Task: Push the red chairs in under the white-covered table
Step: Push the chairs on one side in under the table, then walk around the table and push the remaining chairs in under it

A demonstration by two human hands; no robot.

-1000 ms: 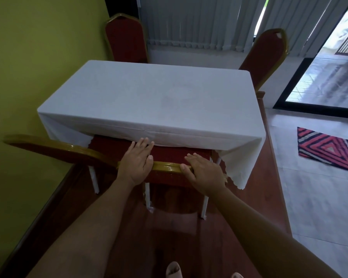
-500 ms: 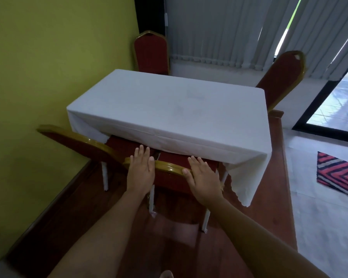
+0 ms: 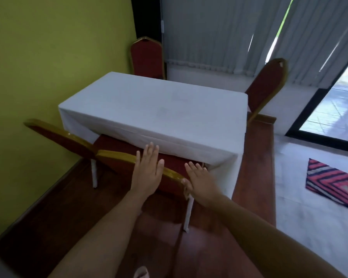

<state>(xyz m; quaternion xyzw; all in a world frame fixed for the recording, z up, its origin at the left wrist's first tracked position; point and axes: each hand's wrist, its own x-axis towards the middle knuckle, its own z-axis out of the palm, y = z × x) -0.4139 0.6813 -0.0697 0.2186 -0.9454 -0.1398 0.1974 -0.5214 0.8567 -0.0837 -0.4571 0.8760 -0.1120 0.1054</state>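
Both hands lie flat and open, fingers spread, on the gold top rail of the near red chair (image 3: pixel 169 177), gripping nothing: the left hand (image 3: pixel 148 173) toward the rail's middle, the right hand (image 3: pixel 199 182) at its end. That chair's seat sits under the near edge of the white-covered table (image 3: pixel 155 111). A second red chair (image 3: pixel 56 137) stands just beside it, toward the yellow wall (image 3: pixel 48 57).

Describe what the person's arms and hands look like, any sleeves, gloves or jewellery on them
Both arms are bare as far up as the picture shows: no sleeve is in view on either forearm. The left hand and the right hand wear no gloves, and no rings, watch or bracelet can be seen. The picture is slightly blurred, so very small items could be missed.
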